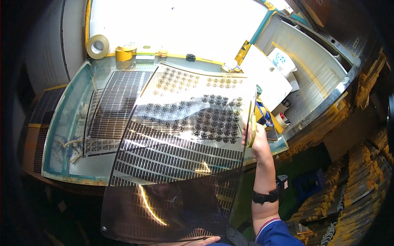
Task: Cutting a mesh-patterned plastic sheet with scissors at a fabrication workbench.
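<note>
A large see-through film sheet [180,156], printed with rows of black round marks and dark bars, hangs tilted in front of me over the near edge of the glass-topped table. My right hand [257,141] is closed at the sheet's right edge. A narrow yellow-green roll of tape [251,131], seen edge-on, is in that same hand. At the bottom of the view, my left hand [203,241] grips the sheet's lower edge; most of its fingers are hidden. Another dark printed film [119,106] lies on the table to the left, partly behind the held sheet.
Tape rolls [98,46] and a yellow roll [124,53] stand along the table's back, before a bright white panel [176,24]. A small black object [190,57] sits nearby. Further right are a blue-and-yellow box [264,115] and a white bag [282,61]. Stacked yellow-edged frames [353,184] fill the lower right.
</note>
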Available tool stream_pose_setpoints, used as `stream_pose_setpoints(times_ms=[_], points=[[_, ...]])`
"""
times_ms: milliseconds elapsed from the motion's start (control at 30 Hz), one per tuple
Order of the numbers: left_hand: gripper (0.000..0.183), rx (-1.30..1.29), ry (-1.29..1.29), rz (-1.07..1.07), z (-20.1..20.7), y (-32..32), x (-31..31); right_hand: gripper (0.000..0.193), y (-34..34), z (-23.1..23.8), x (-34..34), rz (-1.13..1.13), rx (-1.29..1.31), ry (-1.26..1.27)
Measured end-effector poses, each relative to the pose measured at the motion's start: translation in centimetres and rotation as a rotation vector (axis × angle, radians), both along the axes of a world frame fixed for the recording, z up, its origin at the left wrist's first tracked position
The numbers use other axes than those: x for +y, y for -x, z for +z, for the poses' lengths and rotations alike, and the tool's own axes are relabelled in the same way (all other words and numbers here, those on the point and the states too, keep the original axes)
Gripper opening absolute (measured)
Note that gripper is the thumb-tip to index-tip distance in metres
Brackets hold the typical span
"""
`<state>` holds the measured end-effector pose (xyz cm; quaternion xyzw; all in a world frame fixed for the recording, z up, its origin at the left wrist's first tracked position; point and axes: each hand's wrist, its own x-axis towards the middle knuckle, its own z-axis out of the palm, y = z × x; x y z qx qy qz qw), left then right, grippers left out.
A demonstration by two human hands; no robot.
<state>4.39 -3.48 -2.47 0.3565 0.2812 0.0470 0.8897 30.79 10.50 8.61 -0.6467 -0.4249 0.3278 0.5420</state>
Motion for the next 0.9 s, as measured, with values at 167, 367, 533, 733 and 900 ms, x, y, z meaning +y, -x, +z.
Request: stream_pose_setpoints(times_ms=[167, 367, 533, 733, 900], points=[[0.019, 0.004, 0.0, 0.007, 0.0, 0.1, 0.1, 0.022, -0.3, 0.5, 0.5, 0.016, 0.009, -0.013], [0.018, 0.006, -0.005, 0.016, 0.0, 0.0, 0.1, 0.018, -1.2, 0.7, 1.4, 0.032, 0.022, -0.037], [0.018, 0.008, -0.009, 0.026, -0.1, 0.2, 0.1, 0.019, -1.8, 1.1, 2.1, 0.013, 0.046, -0.012], [0.018, 0.011, -0.012, 0.029, -0.2, 0.0, 0.3, 0.018, -1.6, 2.1, 2.6, -0.012, -0.009, 0.013], [0.018, 0.01, -0.019, 0.03, -0.2, 0.0, 0.4, 0.015, -2.1, 3.0, 4.2, -0.009, 0.019, -0.025]])
